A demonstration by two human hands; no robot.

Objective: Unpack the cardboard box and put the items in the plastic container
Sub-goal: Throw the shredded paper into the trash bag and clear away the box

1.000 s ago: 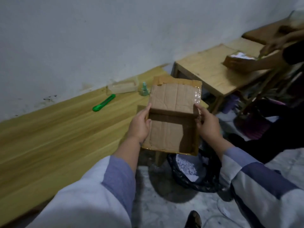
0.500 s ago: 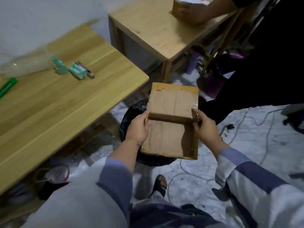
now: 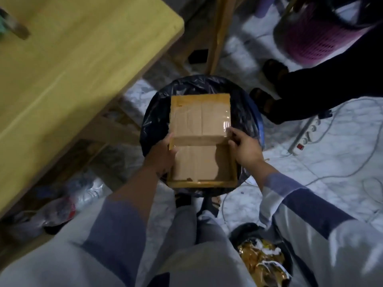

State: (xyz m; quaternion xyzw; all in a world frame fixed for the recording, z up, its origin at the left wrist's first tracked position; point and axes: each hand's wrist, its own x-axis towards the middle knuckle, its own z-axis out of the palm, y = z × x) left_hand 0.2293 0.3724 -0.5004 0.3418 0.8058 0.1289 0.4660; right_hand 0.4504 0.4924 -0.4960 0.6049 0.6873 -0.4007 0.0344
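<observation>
The cardboard box (image 3: 200, 162) is open and looks empty, its taped flap (image 3: 200, 117) folded away from me. I hold it level just above a bin lined with a black bag (image 3: 244, 112) on the floor. My left hand (image 3: 162, 155) grips the box's left wall, thumb inside. My right hand (image 3: 243, 147) pinches the right wall at the flap's fold. The plastic container is out of view. A blurred teal item (image 3: 3, 23) lies at the far left corner of the wooden table (image 3: 72, 65).
A second bin with gold wrapping (image 3: 262, 259) stands by my right knee. A power strip (image 3: 304, 137) and cables lie on the marble floor at right. Another person's dark legs and sandals (image 3: 275, 69) stand beside a purple basket (image 3: 315, 40). Plastic bags (image 3: 68, 201) sit under the table.
I have turned away from the table and looked down. The box came off the table's edge and now hangs over the black-lined bin, still in both hands.
</observation>
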